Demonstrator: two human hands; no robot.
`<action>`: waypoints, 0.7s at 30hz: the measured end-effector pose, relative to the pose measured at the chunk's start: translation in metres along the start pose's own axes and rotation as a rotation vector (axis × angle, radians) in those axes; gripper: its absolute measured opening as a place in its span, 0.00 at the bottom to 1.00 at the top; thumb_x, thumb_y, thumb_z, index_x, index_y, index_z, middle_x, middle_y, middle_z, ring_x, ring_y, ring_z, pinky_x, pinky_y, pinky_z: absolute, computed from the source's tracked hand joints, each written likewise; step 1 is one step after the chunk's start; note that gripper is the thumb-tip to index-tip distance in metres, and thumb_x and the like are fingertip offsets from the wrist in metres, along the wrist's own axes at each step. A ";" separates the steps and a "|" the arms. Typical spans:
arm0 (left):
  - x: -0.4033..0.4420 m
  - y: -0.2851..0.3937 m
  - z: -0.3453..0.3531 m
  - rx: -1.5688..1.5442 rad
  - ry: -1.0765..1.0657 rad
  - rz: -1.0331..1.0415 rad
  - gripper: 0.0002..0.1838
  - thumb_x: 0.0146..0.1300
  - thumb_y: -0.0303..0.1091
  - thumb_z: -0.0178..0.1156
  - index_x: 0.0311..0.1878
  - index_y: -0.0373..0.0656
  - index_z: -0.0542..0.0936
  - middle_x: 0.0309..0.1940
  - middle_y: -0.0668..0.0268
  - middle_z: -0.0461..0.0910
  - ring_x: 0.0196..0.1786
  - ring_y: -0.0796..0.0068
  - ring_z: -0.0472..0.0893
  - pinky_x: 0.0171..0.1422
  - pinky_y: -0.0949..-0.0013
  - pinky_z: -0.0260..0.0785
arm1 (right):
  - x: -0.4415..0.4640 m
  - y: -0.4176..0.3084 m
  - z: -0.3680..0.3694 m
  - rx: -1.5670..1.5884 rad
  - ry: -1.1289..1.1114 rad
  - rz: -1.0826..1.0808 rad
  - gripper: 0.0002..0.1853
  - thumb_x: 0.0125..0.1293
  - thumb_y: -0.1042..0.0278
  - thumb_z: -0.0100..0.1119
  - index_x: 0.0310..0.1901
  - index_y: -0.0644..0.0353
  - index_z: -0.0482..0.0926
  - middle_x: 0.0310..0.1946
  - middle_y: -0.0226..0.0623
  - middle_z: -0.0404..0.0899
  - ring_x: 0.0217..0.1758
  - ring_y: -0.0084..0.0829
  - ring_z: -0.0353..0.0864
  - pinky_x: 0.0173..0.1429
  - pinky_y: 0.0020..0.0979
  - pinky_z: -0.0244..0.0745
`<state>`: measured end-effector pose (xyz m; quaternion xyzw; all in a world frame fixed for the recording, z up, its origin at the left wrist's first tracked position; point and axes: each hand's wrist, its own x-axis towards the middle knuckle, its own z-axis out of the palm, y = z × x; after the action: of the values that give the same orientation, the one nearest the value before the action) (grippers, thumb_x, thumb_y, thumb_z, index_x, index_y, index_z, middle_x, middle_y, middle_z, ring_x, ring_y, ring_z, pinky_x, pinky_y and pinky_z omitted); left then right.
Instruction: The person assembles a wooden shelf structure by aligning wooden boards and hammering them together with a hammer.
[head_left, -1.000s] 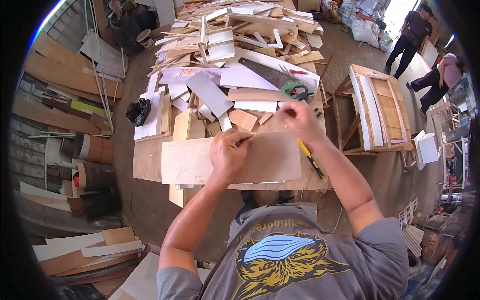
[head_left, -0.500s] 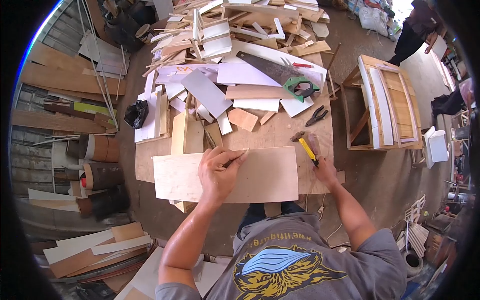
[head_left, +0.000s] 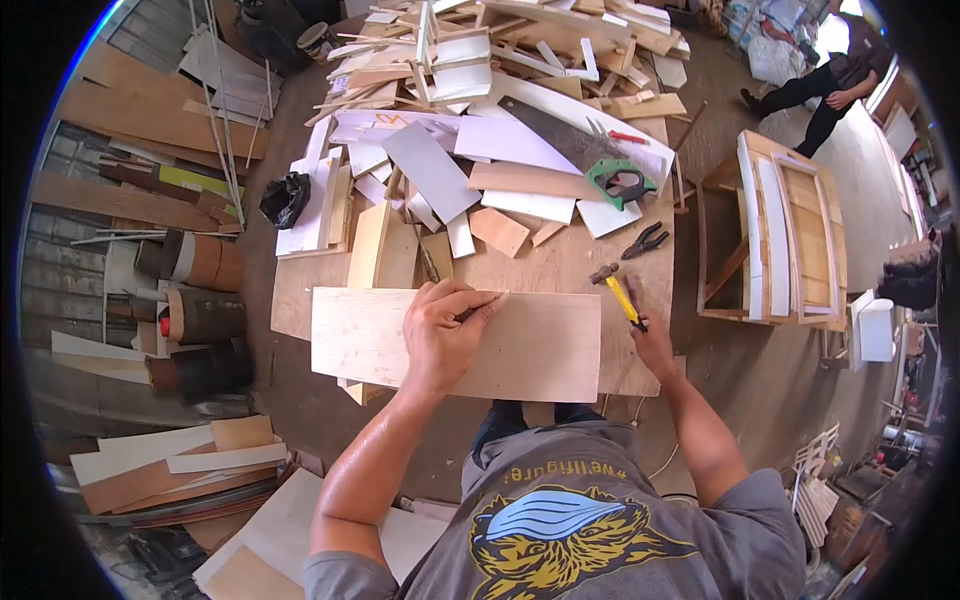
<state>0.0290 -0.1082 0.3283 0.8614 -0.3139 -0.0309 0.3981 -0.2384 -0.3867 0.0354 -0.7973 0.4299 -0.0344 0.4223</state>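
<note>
My left hand (head_left: 443, 335) rests on a pale wooden board (head_left: 545, 350). Its thumb and fingertips are pinched together at the board's far edge; whatever they hold is too small to make out. In my right hand (head_left: 654, 345) is a hammer (head_left: 620, 296) with a yellow and black handle, its head raised right of the board. Beneath the board, another pale wood piece (head_left: 369, 245) extends away over the worktable (head_left: 560, 268). Pliers (head_left: 645, 240) with dark handles lie beyond the hammer.
Offcuts (head_left: 430, 170) are heaped across the back of the table, with a green-handled handsaw (head_left: 560, 135) on them. A black plastic bag (head_left: 286, 200) sits at the left. On the right stands a wooden frame table (head_left: 745, 225). A person (head_left: 835, 85) is farther back.
The view has shifted slightly, and more of the person at the back right shows, legs apart. The hammer, blurred before, now looks sharp. My left hand keeps its pinch at the board's edge.
</note>
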 end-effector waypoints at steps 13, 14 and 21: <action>-0.004 -0.002 -0.001 0.037 0.022 0.059 0.09 0.60 0.37 0.80 0.41 0.46 0.95 0.34 0.68 0.87 0.41 0.64 0.84 0.49 0.59 0.77 | -0.062 -0.236 -0.154 -0.095 0.204 -0.815 0.22 0.68 0.75 0.72 0.64 0.61 0.86 0.36 0.42 0.86 0.36 0.39 0.86 0.42 0.36 0.79; -0.005 -0.004 0.000 0.034 0.032 0.071 0.09 0.60 0.38 0.80 0.41 0.46 0.95 0.34 0.68 0.87 0.41 0.64 0.84 0.49 0.59 0.77 | -0.066 -0.247 -0.158 -0.147 0.198 -0.884 0.24 0.67 0.74 0.73 0.64 0.59 0.86 0.37 0.41 0.86 0.35 0.40 0.86 0.41 0.36 0.80; -0.006 -0.007 0.000 0.048 0.028 0.077 0.07 0.59 0.37 0.79 0.39 0.49 0.95 0.35 0.70 0.90 0.42 0.63 0.85 0.49 0.60 0.78 | -0.077 -0.276 -0.153 -0.278 0.178 -1.000 0.26 0.63 0.71 0.76 0.64 0.51 0.88 0.34 0.34 0.85 0.32 0.38 0.85 0.36 0.38 0.79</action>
<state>0.0279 -0.1016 0.3221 0.8583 -0.3420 0.0039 0.3826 -0.1701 -0.3546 0.3511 -0.9475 0.0319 -0.2421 0.2065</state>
